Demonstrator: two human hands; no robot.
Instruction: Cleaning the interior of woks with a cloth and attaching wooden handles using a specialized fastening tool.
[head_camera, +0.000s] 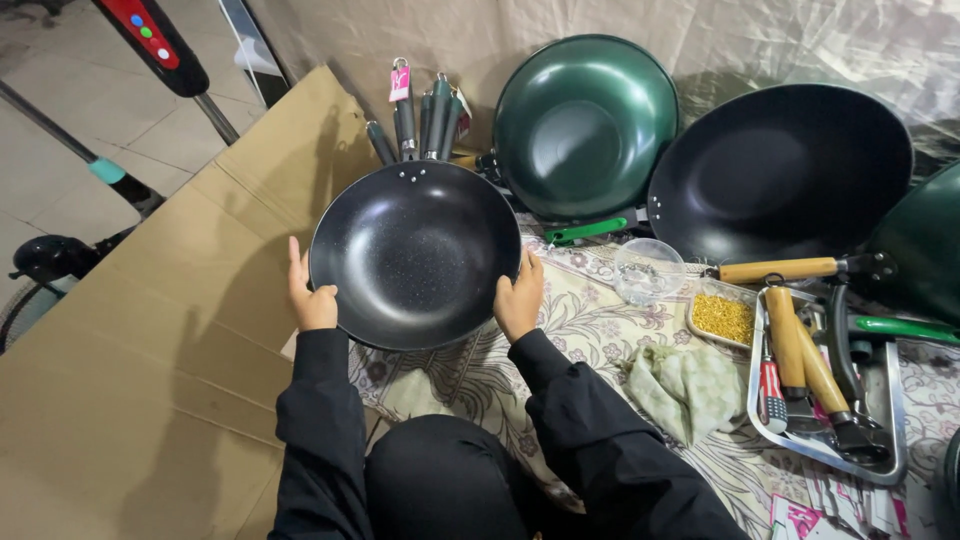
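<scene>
I hold a black speckled non-stick pan (415, 255) by its rim with both hands, its inside facing me. My left hand (310, 295) grips the left edge and my right hand (519, 298) grips the right edge. The pan's dark handle (437, 118) points away from me, among several similar dark green handles (405, 125) stacked behind it. Black sleeves cover both my arms.
A green wok (585, 125) and a large black wok (780, 170) lean on the back sheet. Flattened cardboard (150, 330) lies left. On the patterned cloth (590, 310) sit a clear bowl (648, 268), a dish of yellow grains (722, 318), a green rag (685, 385) and a metal tray (890, 400) of wooden-handled tools.
</scene>
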